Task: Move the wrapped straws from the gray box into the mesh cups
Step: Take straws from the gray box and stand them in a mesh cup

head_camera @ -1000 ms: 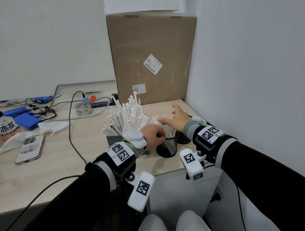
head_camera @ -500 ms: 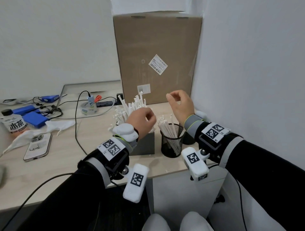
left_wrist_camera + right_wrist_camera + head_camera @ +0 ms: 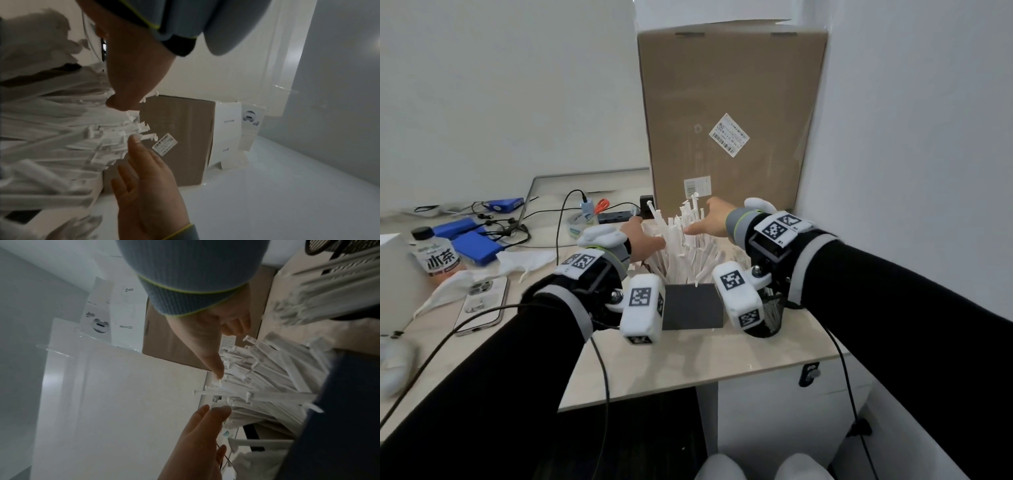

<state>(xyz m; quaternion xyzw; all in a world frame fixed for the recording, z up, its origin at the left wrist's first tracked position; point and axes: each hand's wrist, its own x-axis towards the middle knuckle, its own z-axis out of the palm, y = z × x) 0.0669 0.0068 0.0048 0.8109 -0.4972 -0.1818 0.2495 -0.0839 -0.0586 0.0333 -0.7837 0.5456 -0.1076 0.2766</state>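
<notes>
White wrapped straws (image 3: pixel 688 246) stand in a fanned bundle in the gray box (image 3: pixel 693 306) near the desk's front edge. My left hand (image 3: pixel 645 241) reaches in from the left with straight fingers and its thumb against the bundle. My right hand (image 3: pixel 705 221) comes from the right, also spread, at the straw tops. Neither hand holds anything. A black mesh cup (image 3: pixel 772 313) stands right of the box, mostly hidden behind my right wrist. In the left wrist view my left fingers (image 3: pixel 136 146) touch straw tips (image 3: pixel 144 129). The right wrist view shows the mesh cup (image 3: pixel 329 246) with straws in it.
A tall cardboard box (image 3: pixel 729 120) stands just behind the straws, against the wall on the right. Left on the desk (image 3: pixel 688 363) lie a phone (image 3: pixel 482 301), a bottle (image 3: pixel 436 257), white cloth, blue items and cables.
Both hands left the mesh cup, rose with curled fingers, then moved left to the gray box and spread on either side of the straw bundle.
</notes>
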